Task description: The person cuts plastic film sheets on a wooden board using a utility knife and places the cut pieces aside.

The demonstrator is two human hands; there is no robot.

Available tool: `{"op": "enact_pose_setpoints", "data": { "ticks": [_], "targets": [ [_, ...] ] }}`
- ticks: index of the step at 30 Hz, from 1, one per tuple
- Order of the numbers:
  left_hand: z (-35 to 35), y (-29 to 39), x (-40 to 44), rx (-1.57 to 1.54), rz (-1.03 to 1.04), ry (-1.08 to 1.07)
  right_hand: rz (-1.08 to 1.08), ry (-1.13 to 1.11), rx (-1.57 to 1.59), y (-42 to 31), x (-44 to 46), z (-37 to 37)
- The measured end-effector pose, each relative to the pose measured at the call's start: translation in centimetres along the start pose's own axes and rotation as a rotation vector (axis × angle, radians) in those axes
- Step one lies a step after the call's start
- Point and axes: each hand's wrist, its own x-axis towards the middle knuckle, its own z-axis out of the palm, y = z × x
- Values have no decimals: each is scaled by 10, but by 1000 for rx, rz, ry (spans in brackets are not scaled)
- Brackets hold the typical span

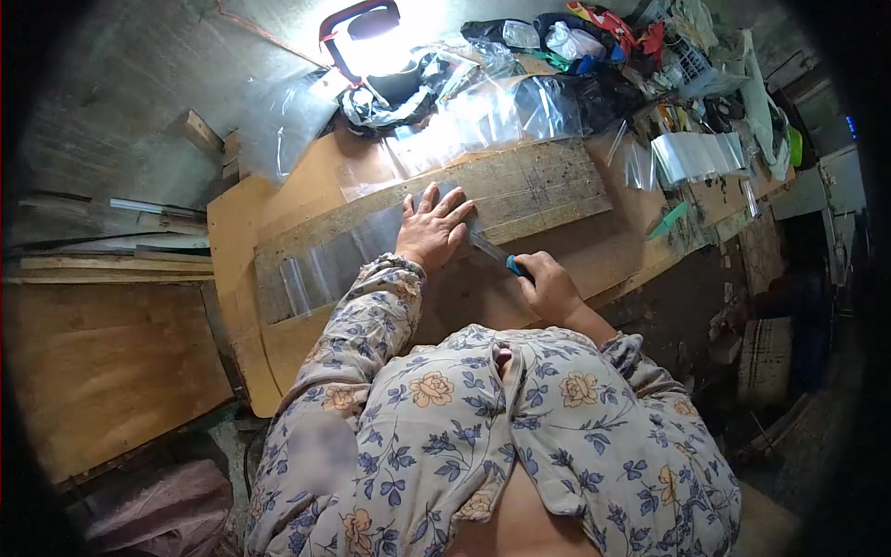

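Observation:
My left hand [434, 227] lies flat with its fingers spread on a clear plastic sheet [339, 255]. That sheet rests along a worn wooden board [548, 186], its left part showing several shiny folds or strips. In my right hand [555, 292] is a knife [489, 247] with a blue handle, held just right of the left hand. Its blade points up and left, with the tip close to the left fingers and the sheet's right end. Whether the blade touches the plastic I cannot tell.
Beneath the board is a brown tabletop [278, 209]. More clear plastic sheets [483, 116] lie behind it, under a bright lamp [367, 42]. A stack of plastic [698, 156] and a green tool [668, 221] lie at the right. Bags [594, 46] crowd the back.

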Motion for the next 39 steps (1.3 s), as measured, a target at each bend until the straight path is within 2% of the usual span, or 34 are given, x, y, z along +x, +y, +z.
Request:
{"op": "enact_pose_setpoints", "data": {
  "ticks": [16,22,26,32,34,35,38,39],
  "targets": [
    [0,0,1,18,-9,-8,28,-2,-11,1,-6,-9],
    [-5,3,1,50,-26,-40,11,55,-19,-1,21,17],
    [-3,2,1,37,-36,-48,82,62,-95,-5,41,37],
    [-5,0,2,6,-32,-63,82,92,-94,17,50,25],
    [-2,0,2,-3,-20,-23,4,122,-91,20,72,24],
    [-2,0,1,-1,-24,-22,53,67,-121,19,89,24],
    [-6,-2,1,-91,-59,45,62,167,-175,23,139,29],
    [-4,-6,1,-278,-68,138,54,167,-171,9,143,29]
  ]
}}
